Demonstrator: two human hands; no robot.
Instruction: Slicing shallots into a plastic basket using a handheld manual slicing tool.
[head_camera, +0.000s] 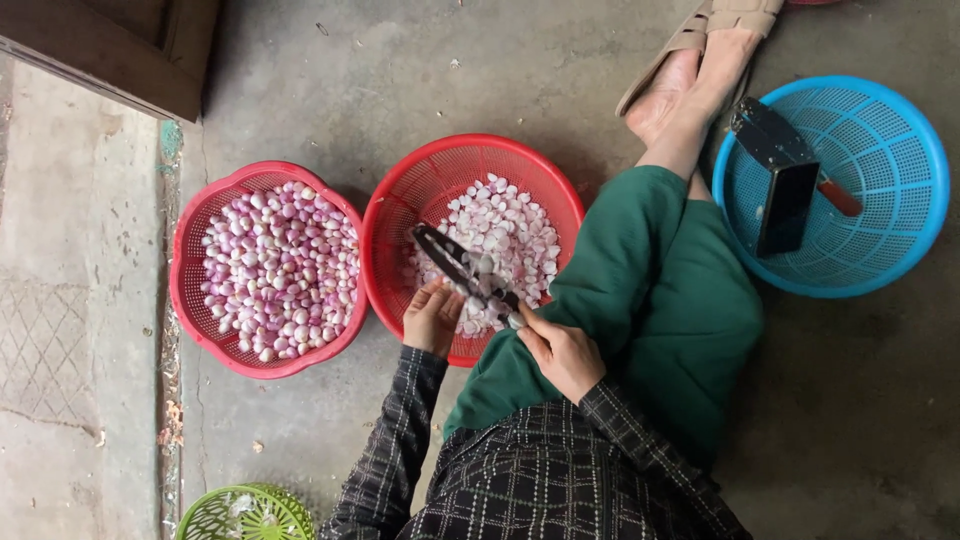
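Note:
My right hand (562, 350) grips the handle of a knife (462, 268), its dark blade reaching out over a red basket (400, 200) of peeled pale shallots (510, 235). My left hand (432, 318) is curled at the near rim of that basket, right beside the blade. Its fingers close around something small that I cannot make out. A second, pinkish-red basket (195, 310) to the left is filled with purple-white shallots (280, 270). My green-trousered leg (660, 300) lies bent to the right of the red basket.
A blue basket (900, 160) at the right holds a dark phone (787, 208) and a cleaver with a red handle (838, 197). A sandalled foot (690, 60) is at the top. A green basket (245, 515) sits at bottom left, and a wooden door (120, 50) is at top left.

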